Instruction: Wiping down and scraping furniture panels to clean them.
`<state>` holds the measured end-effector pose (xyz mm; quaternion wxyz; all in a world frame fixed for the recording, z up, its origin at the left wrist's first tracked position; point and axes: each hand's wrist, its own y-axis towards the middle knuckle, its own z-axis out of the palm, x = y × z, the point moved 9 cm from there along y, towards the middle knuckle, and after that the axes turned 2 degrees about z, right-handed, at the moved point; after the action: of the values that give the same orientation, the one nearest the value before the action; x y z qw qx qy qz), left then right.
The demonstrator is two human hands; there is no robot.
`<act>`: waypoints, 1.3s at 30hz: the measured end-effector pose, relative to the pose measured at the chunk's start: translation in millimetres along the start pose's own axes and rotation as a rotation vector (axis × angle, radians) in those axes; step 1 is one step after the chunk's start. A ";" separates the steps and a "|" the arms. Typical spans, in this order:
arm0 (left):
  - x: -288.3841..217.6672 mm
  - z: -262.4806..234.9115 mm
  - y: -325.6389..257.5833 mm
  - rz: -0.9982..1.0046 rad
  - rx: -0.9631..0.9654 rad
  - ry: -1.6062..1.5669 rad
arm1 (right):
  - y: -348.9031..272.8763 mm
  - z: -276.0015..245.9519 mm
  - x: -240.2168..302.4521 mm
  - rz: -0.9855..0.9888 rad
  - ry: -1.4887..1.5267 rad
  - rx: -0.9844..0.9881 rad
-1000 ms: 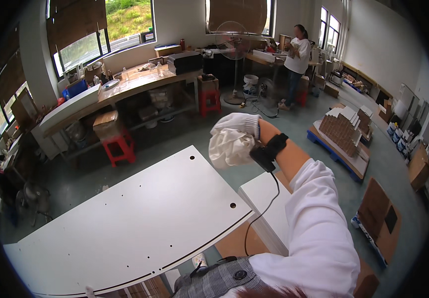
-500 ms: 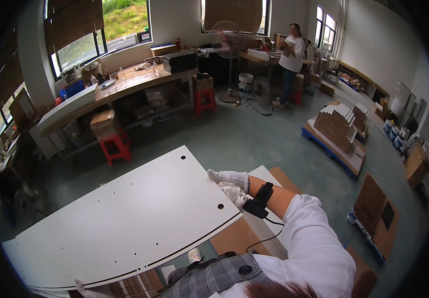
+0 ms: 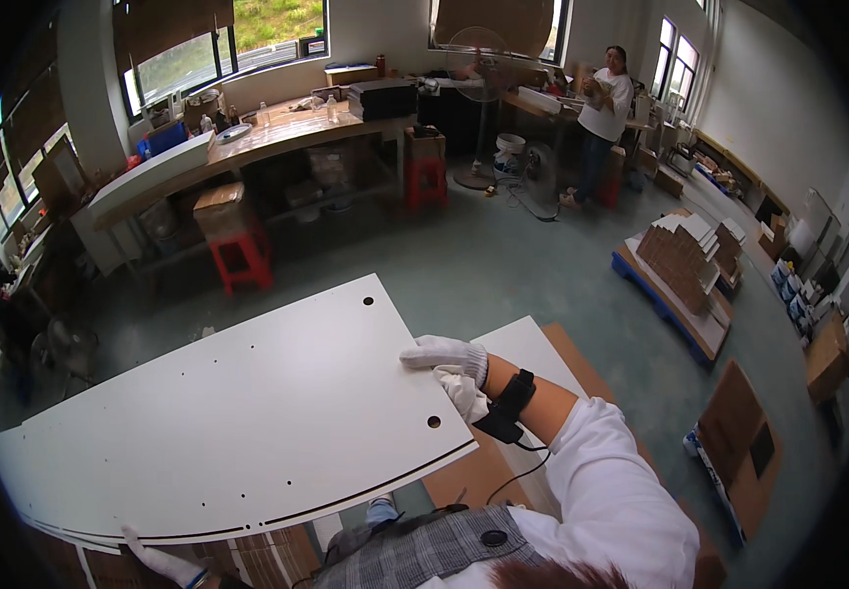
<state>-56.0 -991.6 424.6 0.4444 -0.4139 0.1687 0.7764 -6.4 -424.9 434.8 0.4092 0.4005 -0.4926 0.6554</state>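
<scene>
Because the long white panel [image 3: 238,422] is too wide for one grasp, both gloved hands take it at opposite ends: the left hand [image 3: 154,562] curls under its near left edge, and the right hand [image 3: 452,365] lies flat against its right edge, fingers closed on the rim. It rests over a stack of brown boards [image 3: 247,560]. Beyond stand a red stool [image 3: 241,260], a long workbench [image 3: 277,133] and another person [image 3: 601,123] by the far windows.

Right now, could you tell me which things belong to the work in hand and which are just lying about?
In hand: white panel; right hand on its right edge; left hand at its near edge.
Lying about: red stools; fan; cardboard stacks; workbench.
</scene>
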 end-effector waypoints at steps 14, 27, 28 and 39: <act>-15.0 -26.6 6.0 0.085 -0.060 0.192 | -0.8 33.6 -11.2 -0.007 0.079 0.088; -18.7 6.8 -42.9 0.027 -0.039 0.143 | 5.8 44.7 -17.8 0.015 -0.020 0.095; -20.9 9.9 -47.6 0.036 -0.045 0.147 | 3.8 46.5 -16.0 -0.001 0.031 0.081; -18.9 8.2 -62.3 0.029 -0.063 -0.136 | 14.0 56.0 -27.2 -0.028 0.121 0.133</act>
<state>-3.4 -962.7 451.1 0.4305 -0.3714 0.1196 0.8139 -3.2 -485.8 415.9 0.4198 0.3934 -0.4169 0.7037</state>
